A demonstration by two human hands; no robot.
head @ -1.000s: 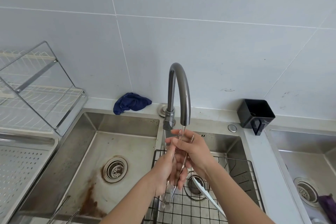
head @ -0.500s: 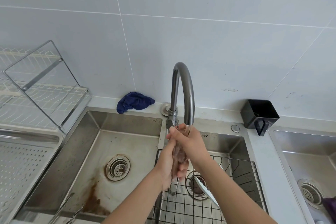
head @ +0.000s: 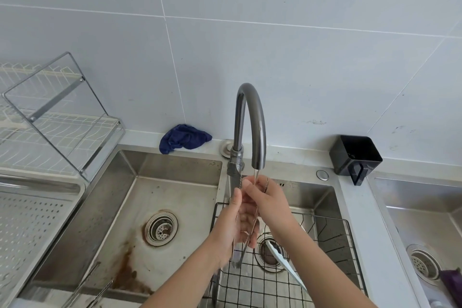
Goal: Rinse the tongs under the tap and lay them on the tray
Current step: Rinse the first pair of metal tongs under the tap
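Note:
Slim metal tongs (head: pixel 238 256) hang upright under the grey curved tap (head: pixel 257 132), tips pointing down over the wire rack. A thin stream of water falls from the spout onto their top end. My right hand (head: pixel 268 199) pinches the tongs near the top, just below the spout. My left hand (head: pixel 236 225) wraps around their middle, hiding most of the shaft. The perforated steel tray (head: pixel 30 222) lies at the far left beside the sink.
The left basin (head: pixel 175 195) has a rust stain by its drain. A black wire rack (head: pixel 287 280) sits in the middle basin with a white utensil (head: pixel 282 260). Blue cloth (head: pixel 183 137), black cup (head: pixel 355 157), dish rack (head: pixel 52 117); more tongs (head: pixel 85 290) at lower left.
Both hands with the tongs have lowered slightly from the spout; my left hand slid along the shaft, and the tongs' tips show lower than half a second ago.

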